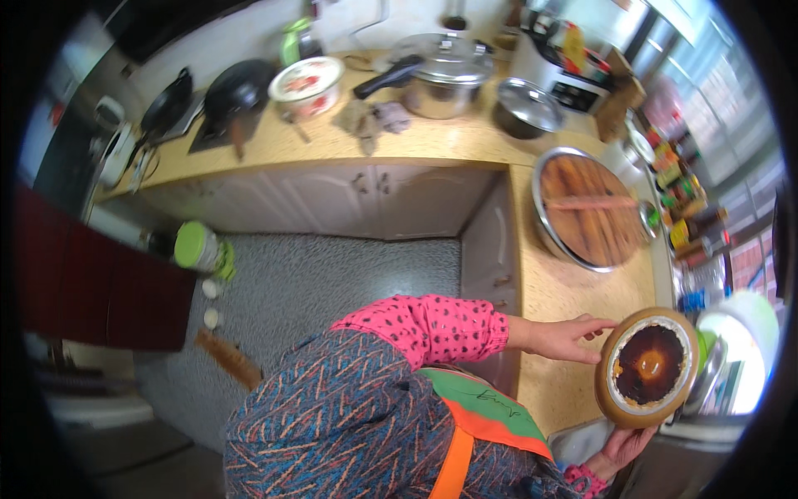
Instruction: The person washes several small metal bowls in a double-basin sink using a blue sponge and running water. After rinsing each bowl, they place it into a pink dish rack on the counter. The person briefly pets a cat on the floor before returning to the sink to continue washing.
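Observation:
At the lower right, a round brown vessel, likely a glazed ceramic pot (650, 368), is tilted with a face towards the camera. That face has a pale, rough ring around a dark, glossy centre. My right hand (626, 444) holds the vessel at its lower edge; part of the fingers is hidden behind it. On the vessel's left side, my left hand (576, 338) is open with fingers apart, its fingertips at or very near the rim. Whether they touch it cannot be told. Both forearms wear pink patterned sleeves.
A wooden lid (586, 227) sits on a large metal basin on the wooden counter (536, 293). Bottles (695, 227) line the window sill. Along the back counter stand a lidded saucepan (527, 112), a pressure cooker (446, 78), an enamel pot (307, 87) and a wok (240, 90).

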`<move>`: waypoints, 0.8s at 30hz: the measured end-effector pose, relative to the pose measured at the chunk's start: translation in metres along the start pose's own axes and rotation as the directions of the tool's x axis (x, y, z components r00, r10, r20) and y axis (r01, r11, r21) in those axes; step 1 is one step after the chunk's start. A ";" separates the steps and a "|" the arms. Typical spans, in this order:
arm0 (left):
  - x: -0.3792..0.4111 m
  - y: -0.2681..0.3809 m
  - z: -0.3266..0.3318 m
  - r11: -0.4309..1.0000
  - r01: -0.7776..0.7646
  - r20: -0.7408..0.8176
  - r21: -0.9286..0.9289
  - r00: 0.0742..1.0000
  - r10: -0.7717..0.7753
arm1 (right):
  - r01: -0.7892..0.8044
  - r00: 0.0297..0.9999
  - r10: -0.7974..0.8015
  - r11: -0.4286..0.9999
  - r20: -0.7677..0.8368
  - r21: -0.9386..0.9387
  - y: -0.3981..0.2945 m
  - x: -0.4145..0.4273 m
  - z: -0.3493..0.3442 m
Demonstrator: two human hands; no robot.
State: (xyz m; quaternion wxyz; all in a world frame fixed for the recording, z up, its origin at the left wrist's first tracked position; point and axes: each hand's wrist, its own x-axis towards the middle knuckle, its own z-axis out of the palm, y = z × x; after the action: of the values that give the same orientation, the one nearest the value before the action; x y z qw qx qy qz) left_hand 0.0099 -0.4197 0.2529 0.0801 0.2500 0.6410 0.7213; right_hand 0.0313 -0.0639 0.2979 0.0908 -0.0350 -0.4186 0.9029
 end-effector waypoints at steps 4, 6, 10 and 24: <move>-0.101 -0.028 -0.064 0.980 0.186 -0.185 0.068 0.968 -0.171 | 0.045 0.991 0.040 0.795 0.126 -0.605 0.009 -0.028 0.074; -0.182 -0.036 -0.100 0.971 0.219 -0.298 0.092 0.937 -0.183 | 0.098 0.986 0.021 0.716 0.163 -0.691 0.036 -0.048 0.116; -0.379 -0.053 -0.146 0.915 0.403 -0.636 -0.013 0.703 -0.319 | 0.255 0.907 0.100 0.641 0.408 -0.724 0.092 -0.063 0.186; -0.728 -0.085 -0.091 0.885 0.398 -0.960 -0.242 -0.228 -0.160 | 0.155 0.547 0.374 0.834 0.749 -0.530 0.306 -0.081 0.482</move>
State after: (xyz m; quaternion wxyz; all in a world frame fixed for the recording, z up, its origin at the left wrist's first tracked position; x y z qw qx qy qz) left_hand 0.5775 -0.8032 -0.0221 -0.2880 -0.5257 0.5691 0.5629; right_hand 0.0026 -0.6345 0.3752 -0.1908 0.3436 -0.6427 0.6576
